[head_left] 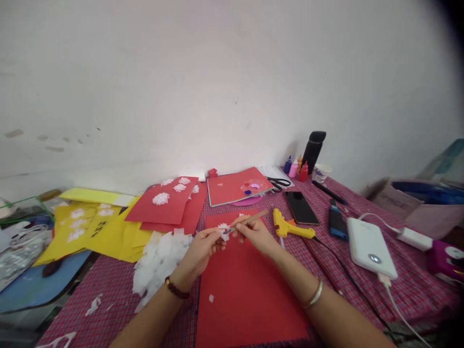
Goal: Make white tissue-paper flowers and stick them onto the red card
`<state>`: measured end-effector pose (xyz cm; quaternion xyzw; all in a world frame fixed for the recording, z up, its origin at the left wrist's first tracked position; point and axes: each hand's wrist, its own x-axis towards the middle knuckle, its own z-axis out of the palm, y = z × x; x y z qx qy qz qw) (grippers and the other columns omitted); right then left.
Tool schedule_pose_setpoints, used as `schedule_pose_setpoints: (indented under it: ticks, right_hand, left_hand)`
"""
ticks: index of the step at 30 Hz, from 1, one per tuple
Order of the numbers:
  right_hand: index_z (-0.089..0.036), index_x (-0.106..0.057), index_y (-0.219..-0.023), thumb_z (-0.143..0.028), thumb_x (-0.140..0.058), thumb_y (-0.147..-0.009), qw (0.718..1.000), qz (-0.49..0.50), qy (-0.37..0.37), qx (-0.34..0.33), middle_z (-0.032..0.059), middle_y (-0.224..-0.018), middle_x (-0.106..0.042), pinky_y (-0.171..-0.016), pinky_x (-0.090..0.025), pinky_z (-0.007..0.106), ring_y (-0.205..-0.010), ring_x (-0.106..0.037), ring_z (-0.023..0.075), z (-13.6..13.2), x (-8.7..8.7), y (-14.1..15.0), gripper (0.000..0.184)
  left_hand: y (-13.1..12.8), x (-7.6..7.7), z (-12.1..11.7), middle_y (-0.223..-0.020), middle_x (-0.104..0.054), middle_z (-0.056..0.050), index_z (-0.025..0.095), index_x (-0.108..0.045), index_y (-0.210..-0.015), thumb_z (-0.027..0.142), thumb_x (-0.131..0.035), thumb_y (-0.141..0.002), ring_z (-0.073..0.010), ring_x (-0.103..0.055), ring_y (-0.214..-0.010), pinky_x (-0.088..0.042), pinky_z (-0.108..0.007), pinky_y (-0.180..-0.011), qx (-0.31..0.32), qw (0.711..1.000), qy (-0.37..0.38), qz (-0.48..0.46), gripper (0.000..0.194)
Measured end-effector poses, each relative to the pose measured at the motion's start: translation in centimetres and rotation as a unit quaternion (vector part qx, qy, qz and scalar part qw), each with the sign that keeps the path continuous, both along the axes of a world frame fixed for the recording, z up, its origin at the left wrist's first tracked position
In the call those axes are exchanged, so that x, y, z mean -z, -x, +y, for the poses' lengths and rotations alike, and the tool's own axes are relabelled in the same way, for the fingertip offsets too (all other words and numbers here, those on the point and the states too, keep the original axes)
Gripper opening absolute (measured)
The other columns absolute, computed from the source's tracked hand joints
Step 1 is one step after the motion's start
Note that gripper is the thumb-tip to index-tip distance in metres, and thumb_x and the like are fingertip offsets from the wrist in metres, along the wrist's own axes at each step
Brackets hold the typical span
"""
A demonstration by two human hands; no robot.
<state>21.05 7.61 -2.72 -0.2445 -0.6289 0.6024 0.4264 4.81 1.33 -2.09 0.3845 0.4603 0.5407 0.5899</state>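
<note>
My left hand (202,247) pinches a small square of white tissue paper (224,236) above the upper part of a red sheet (246,295). In my right hand (256,235) is a paintbrush (255,217) with a wooden handle, held like a pen. Its lower end meets the white square between my fingertips. A white paper flower lies partly hidden just behind my fingers on the red sheet. One loose white scrap (211,298) rests lower down on that sheet. Beside my left wrist is a heap of white tissue squares (159,261).
Red sheets with white flowers (159,212) and yellow sheets (105,232) lie at left. Behind my hands sit a red pad (228,186), a paint palette (253,186) and scissors (281,182). Right: yellow glue gun (290,227), phone (300,208), power bank (370,246) with cables, black bottle (313,152).
</note>
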Motion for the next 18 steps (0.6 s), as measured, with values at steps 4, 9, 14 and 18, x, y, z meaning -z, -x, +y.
schedule_pose_setpoints:
  ticks: [4,9,14,18]
  right_hand:
    - [-0.014,-0.06,-0.081,-0.035,-0.056,-0.078,1.0,0.002,0.0,-0.006,0.0002,-0.063,-0.059,-0.047,-0.041,0.022,-0.048,-0.051,0.0087,-0.04,0.07,0.14,0.022]
    - [-0.014,-0.06,-0.082,-0.039,-0.057,-0.077,1.0,0.006,-0.002,-0.017,-0.0002,-0.063,-0.058,-0.046,-0.041,0.021,-0.047,-0.05,0.0085,0.01,0.33,0.34,0.025]
    - [-0.015,-0.06,-0.08,-0.041,-0.058,-0.076,1.0,0.008,-0.005,-0.004,-0.0002,-0.063,-0.058,-0.046,-0.041,0.021,-0.048,-0.05,0.0088,-0.08,0.08,0.28,0.026]
    - [-0.016,-0.06,-0.081,-0.042,-0.058,-0.076,1.0,0.011,0.003,0.002,0.0,-0.063,-0.059,-0.045,-0.041,0.022,-0.047,-0.05,0.0092,-0.06,-0.1,0.16,0.026]
  left_hand:
    - [-0.05,-0.05,-0.07,-0.078,-0.065,-0.008,0.011,-0.068,-0.081,0.028,-0.063,-0.073,-0.0129,-0.054,-0.065,-0.043,-0.026,-0.061,0.008,1.0,-0.004,0.002,0.019]
    - [-0.32,-0.04,-0.14,-0.078,-0.063,-0.006,0.013,-0.068,-0.092,0.032,-0.065,-0.072,-0.0107,-0.051,-0.061,-0.041,-0.023,-0.056,-0.009,1.0,-0.004,0.024,0.027]
    - [-0.62,-0.04,-0.27,-0.08,-0.063,-0.007,0.012,-0.068,-0.086,0.032,-0.066,-0.071,-0.0115,-0.052,-0.066,-0.042,-0.023,-0.059,-0.002,1.0,-0.013,-0.011,0.025]
    - [-0.61,-0.01,-0.28,-0.079,-0.065,-0.007,0.011,-0.068,-0.085,0.024,-0.066,-0.069,-0.0121,-0.054,-0.068,-0.043,-0.025,-0.066,-0.011,0.998,-0.012,-0.056,0.02]
